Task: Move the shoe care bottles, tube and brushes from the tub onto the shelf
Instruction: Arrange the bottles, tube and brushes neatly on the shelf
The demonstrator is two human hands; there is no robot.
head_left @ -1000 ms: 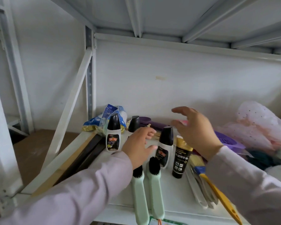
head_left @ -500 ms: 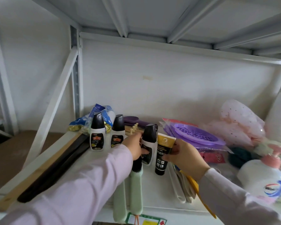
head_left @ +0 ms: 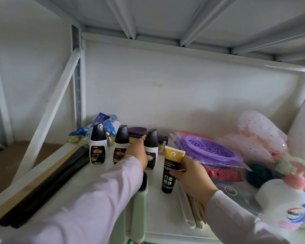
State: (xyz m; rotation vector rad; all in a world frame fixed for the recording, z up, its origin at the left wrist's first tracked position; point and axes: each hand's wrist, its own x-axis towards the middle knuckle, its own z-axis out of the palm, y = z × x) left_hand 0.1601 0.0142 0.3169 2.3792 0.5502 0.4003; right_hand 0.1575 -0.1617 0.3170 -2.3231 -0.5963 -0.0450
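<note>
Three white shoe care bottles with black caps stand in a row on the white shelf (head_left: 74, 184): left bottle (head_left: 98, 147), middle bottle (head_left: 121, 143), right bottle (head_left: 151, 147). My left hand (head_left: 137, 154) is wrapped around the right bottle. My right hand (head_left: 190, 175) holds a black tube with a gold top (head_left: 171, 166), standing cap-down on the shelf. Green-handled brushes (head_left: 139, 208) lie below my left forearm, partly hidden by the sleeve. More pale brush handles (head_left: 188, 210) lie under my right wrist. The tub is out of view.
A purple plastic strainer in a bag (head_left: 209, 150), pink netting (head_left: 257, 136) and a pump soap bottle (head_left: 285, 199) crowd the right side. A blue-and-gold packet (head_left: 104, 125) and purple items (head_left: 137, 131) sit behind the bottles. Dark and wooden strips (head_left: 48, 182) lie at left.
My left hand went from the brushes to gripping the right bottle. My right hand came down, took hold of the tube and now steadies it upright. The view shifted right.
</note>
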